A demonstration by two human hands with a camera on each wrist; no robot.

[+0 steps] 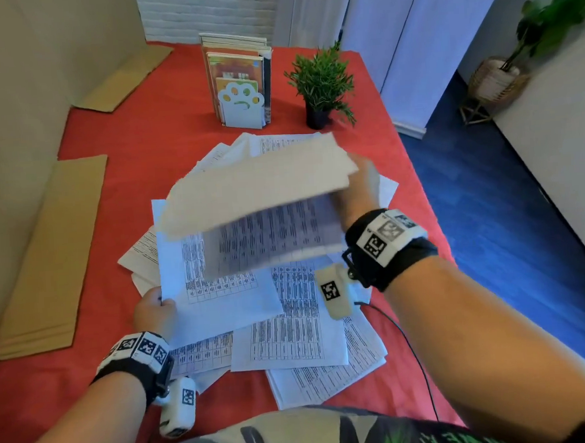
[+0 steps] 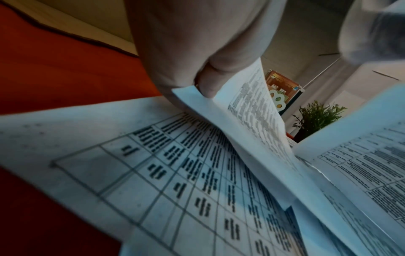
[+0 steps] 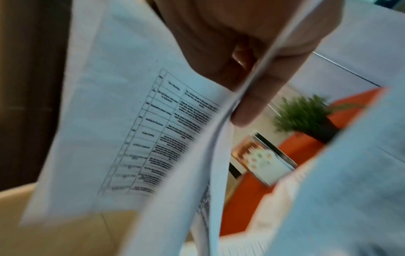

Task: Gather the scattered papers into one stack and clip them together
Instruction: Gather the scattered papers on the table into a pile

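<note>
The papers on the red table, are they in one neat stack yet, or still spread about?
Still spread. Printed papers lie fanned at odd angles; the right hand holds some lifted sheets, and the left hand pinches one sheet's corner.

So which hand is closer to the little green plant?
Right. The right hand is raised over the far part of the paper pile, holding sheets, just short of the plant. The left hand holds a sheet at the pile's near-left edge, farther away.

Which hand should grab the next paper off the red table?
Probably the left hand: it only pinches a corner of one white printed sheet low by the pile. The right hand is raised, holding lifted sheets.
</note>
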